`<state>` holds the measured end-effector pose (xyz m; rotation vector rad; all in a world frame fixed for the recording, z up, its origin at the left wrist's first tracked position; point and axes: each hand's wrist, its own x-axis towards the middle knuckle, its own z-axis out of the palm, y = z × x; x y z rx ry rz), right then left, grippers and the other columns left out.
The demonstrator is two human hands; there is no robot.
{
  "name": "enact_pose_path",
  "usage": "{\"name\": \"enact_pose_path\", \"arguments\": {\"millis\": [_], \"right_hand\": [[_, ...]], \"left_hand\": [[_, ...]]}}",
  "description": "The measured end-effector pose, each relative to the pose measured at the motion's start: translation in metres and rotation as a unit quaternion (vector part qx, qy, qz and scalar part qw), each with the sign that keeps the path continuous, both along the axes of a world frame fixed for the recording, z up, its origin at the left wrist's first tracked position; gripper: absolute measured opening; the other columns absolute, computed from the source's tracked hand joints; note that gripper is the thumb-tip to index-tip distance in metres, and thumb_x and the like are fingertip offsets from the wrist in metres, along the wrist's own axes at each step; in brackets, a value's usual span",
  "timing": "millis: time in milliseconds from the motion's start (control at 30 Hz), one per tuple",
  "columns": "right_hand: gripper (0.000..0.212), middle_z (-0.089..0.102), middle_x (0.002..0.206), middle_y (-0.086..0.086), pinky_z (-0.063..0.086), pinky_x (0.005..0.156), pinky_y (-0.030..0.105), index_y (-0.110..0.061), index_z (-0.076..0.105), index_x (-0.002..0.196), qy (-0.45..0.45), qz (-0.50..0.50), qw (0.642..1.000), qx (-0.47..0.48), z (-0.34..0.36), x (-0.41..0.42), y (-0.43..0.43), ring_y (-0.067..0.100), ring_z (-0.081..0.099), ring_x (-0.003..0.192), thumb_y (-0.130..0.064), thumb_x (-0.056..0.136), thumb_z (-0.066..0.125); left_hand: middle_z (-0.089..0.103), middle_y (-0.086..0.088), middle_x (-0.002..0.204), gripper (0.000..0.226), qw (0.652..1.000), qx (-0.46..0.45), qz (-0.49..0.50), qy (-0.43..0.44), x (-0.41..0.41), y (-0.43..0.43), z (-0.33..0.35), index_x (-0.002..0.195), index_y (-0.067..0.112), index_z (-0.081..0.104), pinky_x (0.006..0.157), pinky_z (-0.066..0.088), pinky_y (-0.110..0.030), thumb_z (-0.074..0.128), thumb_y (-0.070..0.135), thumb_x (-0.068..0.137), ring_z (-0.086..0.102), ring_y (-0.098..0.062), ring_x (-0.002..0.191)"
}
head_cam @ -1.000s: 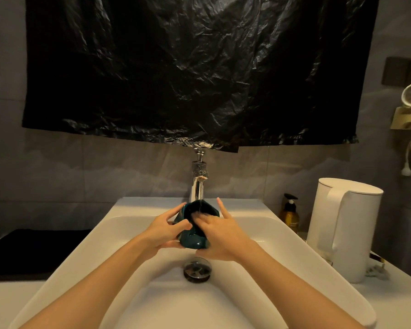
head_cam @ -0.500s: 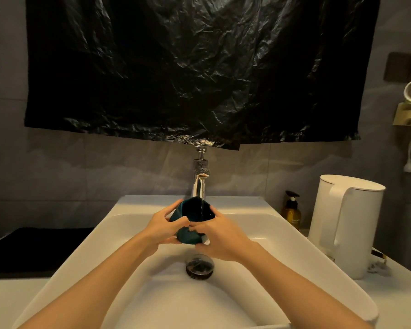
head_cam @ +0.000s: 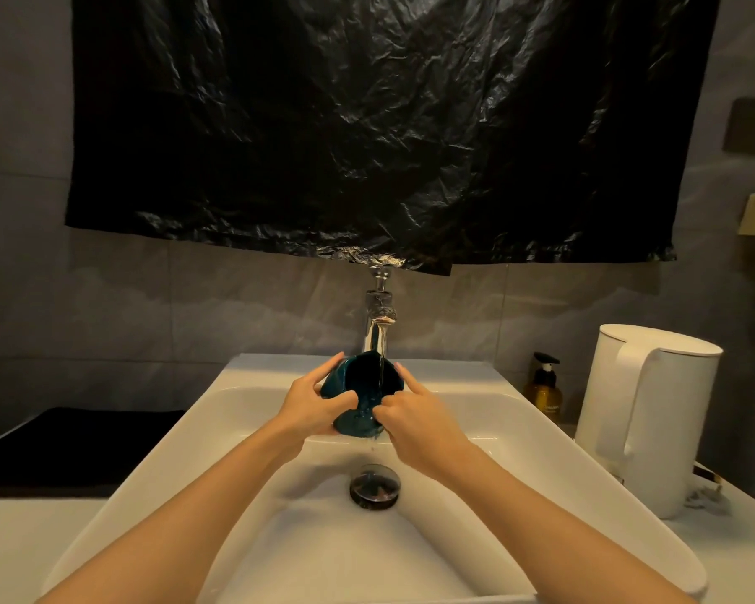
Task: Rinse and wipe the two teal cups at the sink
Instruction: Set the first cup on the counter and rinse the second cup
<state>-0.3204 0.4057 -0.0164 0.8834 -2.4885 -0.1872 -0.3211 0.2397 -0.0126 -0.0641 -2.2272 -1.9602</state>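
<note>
Glossy teal ceramic cup (head_cam: 353, 401) under the chrome tap (head_cam: 381, 313)
Clasped between left hand (head_cam: 310, 409) and right hand (head_cam: 417, 418), mouth tilted toward the wearer.

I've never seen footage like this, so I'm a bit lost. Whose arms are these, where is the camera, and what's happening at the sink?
There is no machine here. These are a person's two bare arms, filmed by one wide-angle camera worn on the head, which looks forward and down. Every picture comes from that one view.

The left hand and right hand hold one teal cup. It is tilted so its dark inside shows, and water from the faucet runs into it. Below are the white sink and its drain.

On the counter to the right stand a white kettle and an amber soap bottle. A black plastic sheet hangs on the wall. A second cup is not in view.
</note>
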Motion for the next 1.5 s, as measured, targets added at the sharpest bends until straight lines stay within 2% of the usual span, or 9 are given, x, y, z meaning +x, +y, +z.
{"name": "enact_pose_path", "arguments": {"millis": [67,200,300,500,633,767,867,1167,1500], "right_hand": [[0.029,0.068,0.115,0.005,0.035,0.107,0.03,-0.013,0.066,0.117,-0.062,0.033,0.993,-0.094,-0.003,0.001,-0.006,0.026,0.055,0.114,-0.009,0.089,0.06],[0.016,0.068,0.112,0.0,0.011,0.119,0.051,-0.016,0.073,0.093,0.03,0.071,0.994,-0.072,-0.004,-0.012,0.005,0.022,0.054,0.116,-0.016,0.077,0.073],[0.017,0.043,0.144,-0.003,0.013,0.118,0.041,-0.017,0.073,0.091,-0.029,0.088,0.973,-0.211,-0.003,-0.011,0.011,0.018,0.024,0.139,-0.031,0.08,0.071],[0.027,0.032,0.14,0.0,0.044,0.093,0.023,-0.024,0.038,0.113,-0.27,0.071,0.826,-0.489,0.004,-0.007,0.004,0.018,0.042,0.124,-0.027,0.093,0.057],[0.032,0.047,0.118,0.006,0.059,0.075,0.044,-0.027,0.025,0.12,-0.426,0.008,0.688,-0.588,0.005,-0.007,0.002,0.022,0.058,0.1,-0.012,0.098,0.042],[0.025,0.049,0.121,0.008,0.058,0.08,0.039,-0.023,0.032,0.122,-0.385,-0.041,0.73,-0.563,0.007,-0.013,-0.001,0.024,0.055,0.106,-0.014,0.099,0.034],[0.024,0.049,0.122,0.01,0.048,0.053,0.018,-0.019,0.033,0.123,-0.342,-0.047,0.773,-0.532,0.01,-0.012,0.0,0.02,0.052,0.098,-0.013,0.099,0.033],[0.021,0.052,0.119,0.011,0.054,0.061,0.029,-0.022,0.032,0.119,-0.344,-0.058,0.796,-0.495,0.005,-0.018,0.009,0.024,0.056,0.096,-0.015,0.099,0.035],[0.021,0.049,0.121,0.01,0.057,0.056,0.029,-0.022,0.033,0.117,-0.291,-0.059,0.782,-0.549,0.004,-0.02,0.008,0.024,0.056,0.099,-0.014,0.097,0.035]], "left_hand": [[0.053,-0.006,0.129,0.069,1.0,-0.005,-0.011,-0.001,-0.001,0.0,-0.001,0.14,0.032,0.042,0.075,0.058,-0.038,0.066,0.004,0.082,0.055,-0.028,0.112],[0.054,-0.01,0.125,0.064,0.999,0.044,-0.009,-0.015,-0.003,-0.003,-0.002,0.139,0.033,0.043,0.078,0.058,-0.041,0.063,0.006,0.085,0.058,-0.03,0.107],[0.057,-0.015,0.123,0.058,0.993,0.114,-0.023,-0.029,-0.005,-0.005,-0.002,0.137,0.032,0.046,0.079,0.058,-0.045,0.06,0.006,0.087,0.063,-0.032,0.103],[0.057,-0.018,0.121,0.046,0.98,0.168,-0.066,-0.078,0.0,0.006,0.001,0.124,0.024,0.055,0.066,0.06,-0.042,0.051,-0.003,0.087,0.061,-0.036,0.102],[0.052,-0.015,0.117,0.044,0.977,0.157,-0.078,-0.118,0.006,0.014,-0.001,0.109,0.023,0.056,0.064,0.057,-0.042,0.043,-0.01,0.082,0.055,-0.03,0.097],[0.055,-0.009,0.109,0.045,0.979,0.114,-0.089,-0.143,0.004,0.023,-0.006,0.116,0.025,0.049,0.073,0.058,-0.045,0.044,-0.01,0.086,0.058,-0.028,0.097],[0.06,-0.007,0.108,0.045,0.986,0.04,-0.067,-0.149,-0.004,0.032,-0.009,0.12,0.025,0.042,0.07,0.059,-0.043,0.055,-0.004,0.088,0.064,-0.026,0.094],[0.065,-0.011,0.102,0.012,0.981,-0.148,0.117,-0.034,-0.034,0.04,-0.019,0.103,0.016,0.058,0.07,0.058,-0.036,0.059,0.017,0.091,0.063,-0.028,0.09],[0.056,-0.015,0.119,0.049,0.985,0.066,-0.049,-0.15,-0.032,0.043,-0.012,0.12,0.016,0.046,0.082,0.056,-0.044,0.053,-0.015,0.083,0.057,-0.033,0.107]]}}
